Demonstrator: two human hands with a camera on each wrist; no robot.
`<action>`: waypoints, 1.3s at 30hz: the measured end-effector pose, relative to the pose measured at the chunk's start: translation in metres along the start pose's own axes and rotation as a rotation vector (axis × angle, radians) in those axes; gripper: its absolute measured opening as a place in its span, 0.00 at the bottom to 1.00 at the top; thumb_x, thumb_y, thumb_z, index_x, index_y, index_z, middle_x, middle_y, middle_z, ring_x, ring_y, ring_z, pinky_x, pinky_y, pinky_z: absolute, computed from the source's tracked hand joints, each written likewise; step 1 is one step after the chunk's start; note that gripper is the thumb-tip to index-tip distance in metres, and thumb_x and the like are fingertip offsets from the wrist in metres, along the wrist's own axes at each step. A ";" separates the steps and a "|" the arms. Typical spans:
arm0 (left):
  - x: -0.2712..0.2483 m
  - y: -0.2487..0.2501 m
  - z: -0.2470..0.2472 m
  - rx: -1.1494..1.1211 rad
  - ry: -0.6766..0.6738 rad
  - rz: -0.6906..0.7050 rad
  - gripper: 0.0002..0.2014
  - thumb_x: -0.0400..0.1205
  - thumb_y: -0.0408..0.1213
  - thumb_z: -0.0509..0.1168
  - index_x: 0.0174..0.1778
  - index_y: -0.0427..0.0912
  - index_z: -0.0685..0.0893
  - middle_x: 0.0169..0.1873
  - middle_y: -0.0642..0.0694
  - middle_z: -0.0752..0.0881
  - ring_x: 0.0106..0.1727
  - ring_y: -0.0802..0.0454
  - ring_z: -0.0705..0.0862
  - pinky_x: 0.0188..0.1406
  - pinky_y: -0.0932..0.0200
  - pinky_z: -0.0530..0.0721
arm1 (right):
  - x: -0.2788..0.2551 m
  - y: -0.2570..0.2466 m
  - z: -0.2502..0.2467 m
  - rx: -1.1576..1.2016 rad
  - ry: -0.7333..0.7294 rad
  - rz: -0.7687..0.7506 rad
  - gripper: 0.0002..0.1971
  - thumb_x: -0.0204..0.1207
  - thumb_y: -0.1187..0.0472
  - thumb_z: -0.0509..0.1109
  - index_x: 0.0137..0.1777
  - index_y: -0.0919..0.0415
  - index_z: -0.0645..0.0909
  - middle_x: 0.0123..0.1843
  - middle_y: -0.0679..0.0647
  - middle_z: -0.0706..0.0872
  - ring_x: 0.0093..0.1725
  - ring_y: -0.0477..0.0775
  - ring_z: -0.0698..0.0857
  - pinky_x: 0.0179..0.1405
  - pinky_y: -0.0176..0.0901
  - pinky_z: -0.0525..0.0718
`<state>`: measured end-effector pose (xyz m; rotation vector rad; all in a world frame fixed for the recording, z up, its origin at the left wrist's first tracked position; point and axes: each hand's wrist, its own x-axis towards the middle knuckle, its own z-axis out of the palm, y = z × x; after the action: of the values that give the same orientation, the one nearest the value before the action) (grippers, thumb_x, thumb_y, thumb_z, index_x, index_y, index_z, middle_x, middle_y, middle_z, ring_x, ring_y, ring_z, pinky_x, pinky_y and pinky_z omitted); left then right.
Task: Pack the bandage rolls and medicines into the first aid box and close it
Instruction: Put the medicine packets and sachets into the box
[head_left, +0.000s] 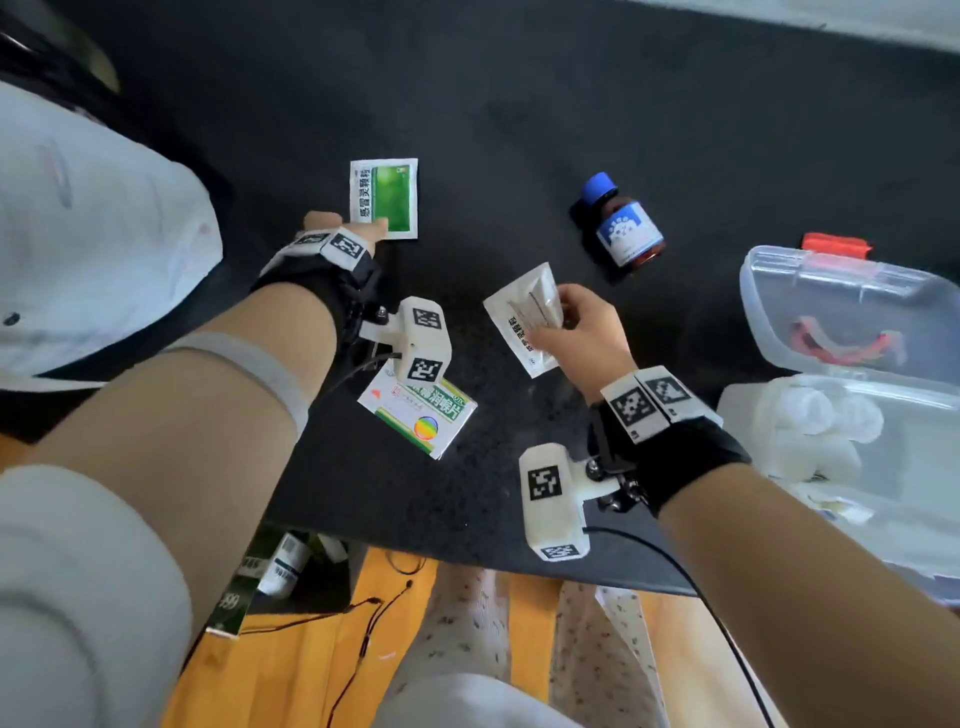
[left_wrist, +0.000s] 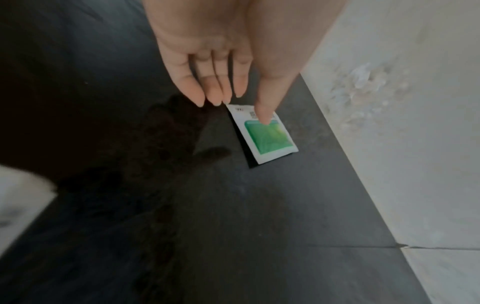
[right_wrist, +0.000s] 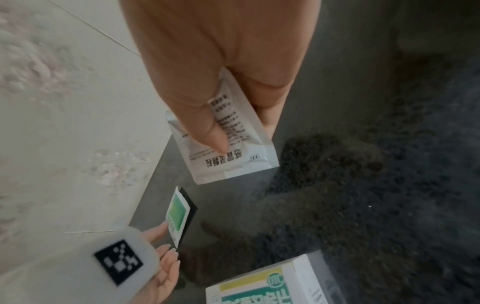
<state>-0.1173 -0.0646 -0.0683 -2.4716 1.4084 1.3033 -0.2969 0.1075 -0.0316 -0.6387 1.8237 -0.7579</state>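
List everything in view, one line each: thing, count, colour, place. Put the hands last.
green sachet: 1, green and white, flat on the dark mat, far left.
white sachets: at least 2, white, held above the mat.
medicine box: 1, white and green, near mat edge.
bottle: 1, brown, blue cap, lying on the mat.
first aid box: 1, clear, open, right.
bandage rolls: several, white, inside it.
left hand: fingertip on the green sachet.
right hand: pinches the white sachets.

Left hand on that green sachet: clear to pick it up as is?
Probably yes. The left hand is open right over the green sachet, thumb tip already at its near edge, and nothing lies on or against it. It lies flat on the dark mat, so an edge may need lifting first.
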 end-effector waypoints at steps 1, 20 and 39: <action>-0.003 0.006 0.001 0.046 0.030 0.000 0.43 0.64 0.66 0.65 0.71 0.45 0.70 0.67 0.42 0.78 0.66 0.39 0.79 0.70 0.46 0.74 | 0.002 0.003 0.002 0.005 0.009 0.002 0.13 0.68 0.73 0.70 0.44 0.53 0.77 0.39 0.43 0.82 0.39 0.43 0.81 0.39 0.35 0.81; -0.001 0.015 0.051 0.063 0.084 0.367 0.14 0.77 0.28 0.62 0.53 0.45 0.88 0.58 0.43 0.87 0.59 0.43 0.85 0.62 0.58 0.80 | -0.008 0.040 -0.023 0.173 0.137 0.044 0.18 0.68 0.76 0.69 0.37 0.48 0.78 0.40 0.48 0.84 0.45 0.51 0.85 0.52 0.48 0.86; -0.015 0.011 0.058 0.060 0.207 0.332 0.23 0.73 0.26 0.64 0.66 0.39 0.74 0.69 0.39 0.71 0.63 0.41 0.80 0.61 0.58 0.77 | -0.025 0.040 -0.022 0.226 0.163 0.087 0.17 0.67 0.77 0.69 0.38 0.50 0.79 0.41 0.49 0.85 0.46 0.54 0.86 0.54 0.54 0.88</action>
<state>-0.1669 -0.0389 -0.0923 -2.4695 1.9428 1.0469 -0.3124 0.1568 -0.0397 -0.3568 1.8651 -0.9639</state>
